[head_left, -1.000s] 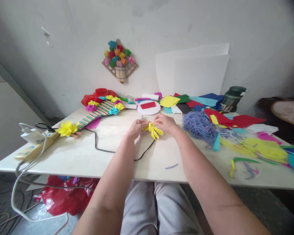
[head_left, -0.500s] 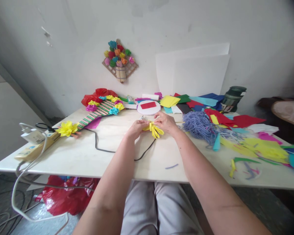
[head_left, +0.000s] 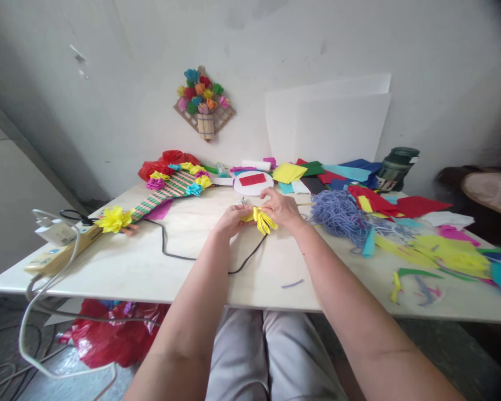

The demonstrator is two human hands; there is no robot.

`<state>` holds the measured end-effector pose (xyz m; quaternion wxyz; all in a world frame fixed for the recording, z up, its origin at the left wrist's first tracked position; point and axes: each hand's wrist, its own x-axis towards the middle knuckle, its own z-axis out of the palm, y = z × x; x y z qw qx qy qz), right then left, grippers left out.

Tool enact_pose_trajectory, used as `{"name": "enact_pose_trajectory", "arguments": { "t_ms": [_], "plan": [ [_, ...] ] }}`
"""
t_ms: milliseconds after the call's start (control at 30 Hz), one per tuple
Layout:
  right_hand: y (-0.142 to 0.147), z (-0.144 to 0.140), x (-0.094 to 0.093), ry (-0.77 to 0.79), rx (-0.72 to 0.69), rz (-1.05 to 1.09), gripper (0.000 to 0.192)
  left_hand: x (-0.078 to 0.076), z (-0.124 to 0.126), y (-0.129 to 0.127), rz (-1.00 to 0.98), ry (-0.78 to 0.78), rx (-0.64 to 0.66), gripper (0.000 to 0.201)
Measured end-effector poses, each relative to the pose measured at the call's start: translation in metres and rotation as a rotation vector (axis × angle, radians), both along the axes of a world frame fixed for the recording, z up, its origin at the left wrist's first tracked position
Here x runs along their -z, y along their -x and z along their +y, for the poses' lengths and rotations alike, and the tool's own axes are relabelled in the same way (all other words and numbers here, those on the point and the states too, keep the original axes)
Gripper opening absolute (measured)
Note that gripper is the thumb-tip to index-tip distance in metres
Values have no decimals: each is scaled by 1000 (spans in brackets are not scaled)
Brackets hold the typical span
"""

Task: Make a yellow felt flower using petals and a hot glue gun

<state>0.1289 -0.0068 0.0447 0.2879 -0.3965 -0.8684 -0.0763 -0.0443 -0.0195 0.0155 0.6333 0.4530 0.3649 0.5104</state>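
Note:
Both of my hands meet over the middle of the pale table (head_left: 121, 267). My left hand (head_left: 232, 219) pinches one end of a yellow paper flower (head_left: 263, 220) made of looped strips. My right hand (head_left: 283, 208) grips its other side, fingers curled over the top. The yellow loops fan out below and between the two hands. A black cable (head_left: 246, 259) runs on the table under them.
A pile of blue-grey yarn (head_left: 339, 214) lies right of my hands, with coloured paper scraps (head_left: 451, 253) beyond. A white round dish (head_left: 253, 183) sits behind. At left are a woven mat with paper flowers (head_left: 167, 189), a loose yellow flower (head_left: 113, 219) and a power strip (head_left: 54, 250).
My hands and the yellow flower have shifted slightly toward the left and back. The loops have turned a little between my fingers.

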Motion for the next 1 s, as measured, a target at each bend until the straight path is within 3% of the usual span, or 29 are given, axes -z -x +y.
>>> {"name": "enact_pose_trajectory", "arguments": {
  "t_ms": [200, 433, 633, 1000],
  "plan": [
    [-2, 4, 3, 0, 20, -32, 20, -1, 0, 0, 22, -28, -21, 25],
    [-5, 7, 7, 94, 1, 70, 17, 2, 3, 0, 65, -102, -38, 35],
    [-6, 7, 6, 153, 0, 30, 17, 2, 4, -3, 87, -143, -80, 39],
    [-5, 7, 7, 46, -7, -2, 19, 0, 0, -1, 34, -89, -101, 49]
  ]
}}
